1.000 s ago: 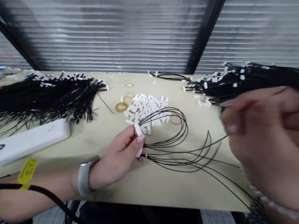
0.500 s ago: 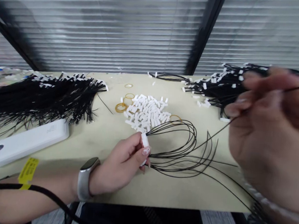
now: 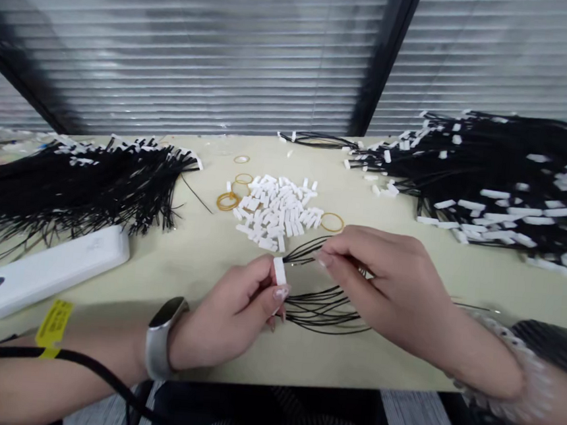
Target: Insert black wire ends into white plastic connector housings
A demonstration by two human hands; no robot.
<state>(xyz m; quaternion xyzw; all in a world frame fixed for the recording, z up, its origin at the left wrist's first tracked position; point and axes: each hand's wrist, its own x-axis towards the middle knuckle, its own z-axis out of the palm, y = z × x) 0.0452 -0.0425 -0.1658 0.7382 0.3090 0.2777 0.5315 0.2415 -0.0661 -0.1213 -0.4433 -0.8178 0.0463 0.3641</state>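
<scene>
Between the thumb and fingers of my left hand (image 3: 235, 311) is a long white plastic connector (image 3: 279, 272), held tilted above the table. Several thin black wires (image 3: 322, 308) run out of its right side and loop round to the right. My right hand (image 3: 386, 281) is closed in a pinch on one black wire, whose tip (image 3: 301, 264) points left towards the connector's upper part, a short gap away. The hand covers part of the wire loops. Behind the connector lies a pile of small white connectors (image 3: 278, 209).
A heap of black wires (image 3: 133, 173) with white ends lies at left, and a larger wire heap (image 3: 505, 172) at right. A white power bank (image 3: 50, 275) rests front left. Yellow rubber bands (image 3: 227, 201) lie beside the pile. A black cable (image 3: 86, 362) crosses my left forearm.
My right hand has come down and left from the upper right, bringing the wire's tip close to the connector. My left hand keeps its hold in nearly the same place.
</scene>
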